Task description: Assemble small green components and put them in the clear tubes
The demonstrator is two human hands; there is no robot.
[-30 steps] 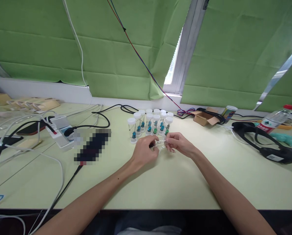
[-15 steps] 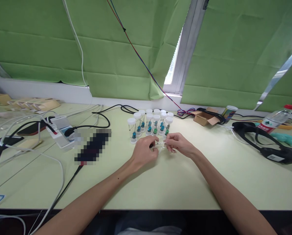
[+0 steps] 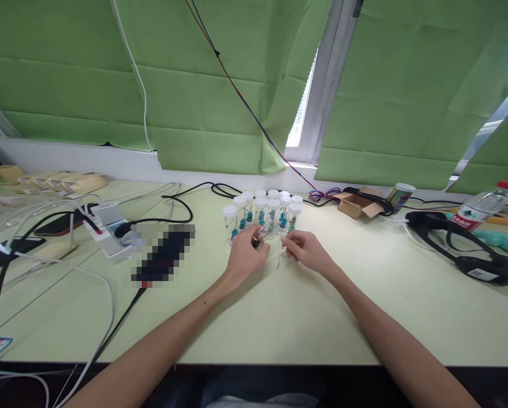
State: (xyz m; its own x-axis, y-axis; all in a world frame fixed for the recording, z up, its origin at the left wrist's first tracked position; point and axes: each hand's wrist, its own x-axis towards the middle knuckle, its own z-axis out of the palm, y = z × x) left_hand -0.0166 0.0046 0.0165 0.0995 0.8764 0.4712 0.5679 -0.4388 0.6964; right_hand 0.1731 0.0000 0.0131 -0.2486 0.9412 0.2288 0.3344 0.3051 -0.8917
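My left hand (image 3: 246,252) is closed around a clear tube (image 3: 265,229), tilted, in front of the group of vials. To its right, my right hand (image 3: 304,247) is in a pinch; what lies between its fingertips is too small to name. Just beside those fingertips a thin metal pin-like piece (image 3: 280,261) lies on the table. Right behind both hands stand several clear vials (image 3: 231,222) with white caps, upright, holding blue or green pieces and thin metal rods. My left fingers hide part of the front vials.
A small open cardboard box (image 3: 356,205), a printed can (image 3: 401,196), a bottle with a red cap (image 3: 483,207) and a black headset (image 3: 462,249) stand to the right. On the left are a power strip (image 3: 111,232), loose cables and a pixelated dark device (image 3: 164,255).
My hands have moved apart. The clear tube, level between them before, is now tilted up in my left hand near the vials. My right fingers have come off it.
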